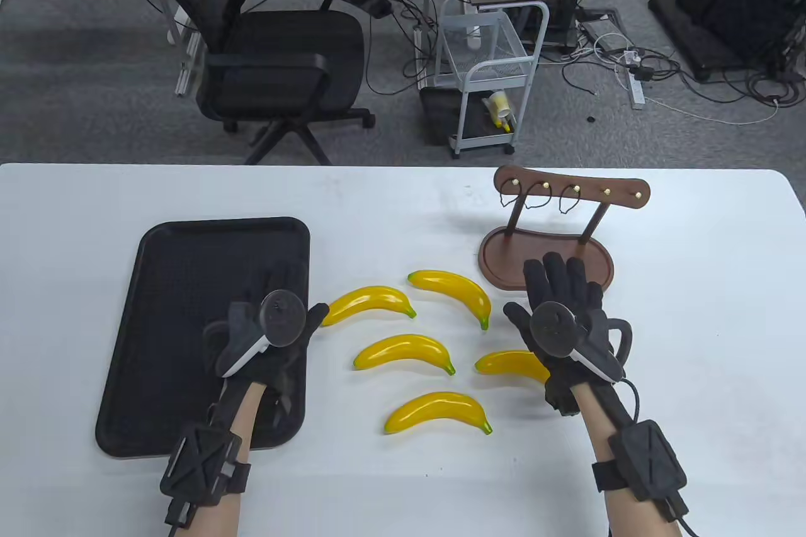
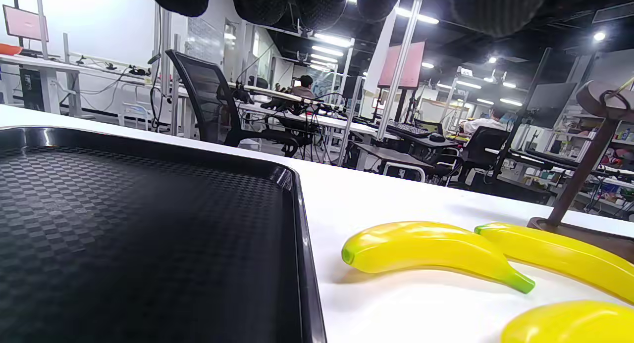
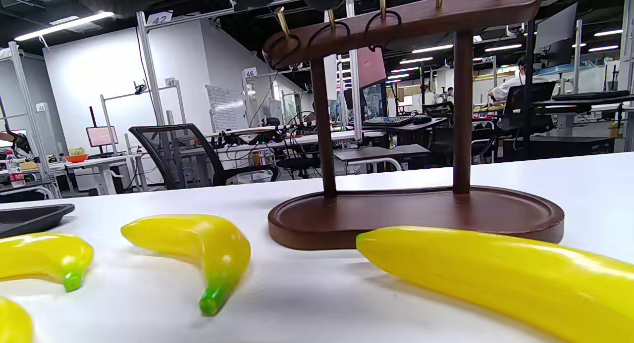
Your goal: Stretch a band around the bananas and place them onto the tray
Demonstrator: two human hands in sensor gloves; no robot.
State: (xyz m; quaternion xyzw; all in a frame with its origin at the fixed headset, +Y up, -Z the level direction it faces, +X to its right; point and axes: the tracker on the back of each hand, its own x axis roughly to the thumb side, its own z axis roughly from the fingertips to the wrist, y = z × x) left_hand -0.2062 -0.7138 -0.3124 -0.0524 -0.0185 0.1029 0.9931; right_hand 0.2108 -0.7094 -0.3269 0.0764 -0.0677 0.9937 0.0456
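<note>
Glossy yellow plastic bananas (image 1: 404, 354): likely light, rigid, slick; grasp mid-curve. Thin black elastic bands (image 1: 535, 197) on wooden peg rack (image 1: 570, 189): stretchy. Both hands (image 1: 277, 326) (image 1: 563, 310) flat, empty.

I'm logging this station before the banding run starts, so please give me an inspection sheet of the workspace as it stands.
Surface: white table, bare where visible.
Job's things: five bananas loose on the table, none banded; black tray empty, at the left; three bands hang on the wooden rack.
Clutter: nothing seen on the table.
Grippers: left hand over the tray's right edge, holding nothing; right hand open, fingers straight, over one banana, before the rack.
Cables: glove leads along both forearms; loose cables on the floor.
Surroundings: office chair, white cart.
</note>
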